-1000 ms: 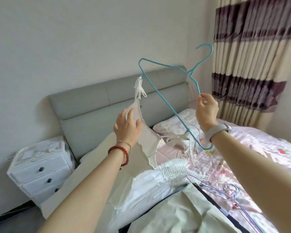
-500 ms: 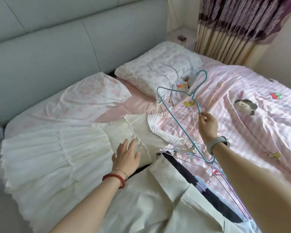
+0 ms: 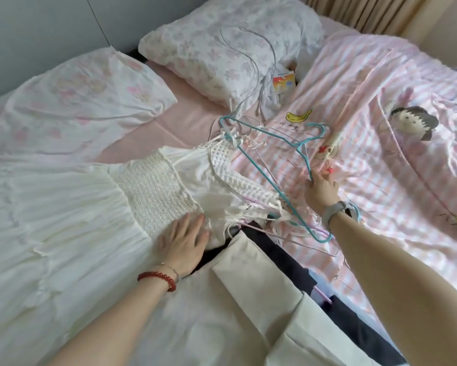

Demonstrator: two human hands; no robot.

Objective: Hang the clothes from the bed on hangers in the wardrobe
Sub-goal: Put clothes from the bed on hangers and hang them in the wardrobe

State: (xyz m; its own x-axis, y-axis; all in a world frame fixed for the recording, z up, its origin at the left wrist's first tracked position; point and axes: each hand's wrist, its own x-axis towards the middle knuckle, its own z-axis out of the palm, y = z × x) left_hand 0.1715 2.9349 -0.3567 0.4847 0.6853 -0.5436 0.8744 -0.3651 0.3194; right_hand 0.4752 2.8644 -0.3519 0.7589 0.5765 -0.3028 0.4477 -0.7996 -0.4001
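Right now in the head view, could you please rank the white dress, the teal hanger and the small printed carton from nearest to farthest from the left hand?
1. White dress: directly under the left hand, which rests flat on it.
2. Teal hanger: to the right, held by the right hand.
3. Small printed carton: farthest, up beside the floral pillow.

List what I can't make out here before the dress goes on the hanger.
- Wardrobe: outside the head view.
- White dress: its hem runs off the left edge.
- Teal hanger: its lower corner passes behind the right wrist.
- Dark garment: mostly covered by cream cloth.
- Carton print: too small.
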